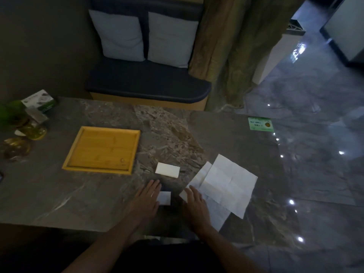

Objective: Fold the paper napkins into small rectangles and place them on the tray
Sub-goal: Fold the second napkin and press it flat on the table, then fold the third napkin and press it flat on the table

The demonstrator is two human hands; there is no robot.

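The small folded napkin lies low in the frame's centre under your flat, open left hand, gripping nothing, so press its crease firmly while your open right hand steadies the unfolded napkins, the tray waiting upper left

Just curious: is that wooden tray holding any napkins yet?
Empty. The tray shows only bare wood; one folded napkin lies on the table beside it.

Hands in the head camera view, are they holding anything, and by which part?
Nothing is gripped. The left hand lies flat, pressing the left part of a small white folded paper napkin. The right hand rests flat on the near corner of the white unfolded paper napkins.
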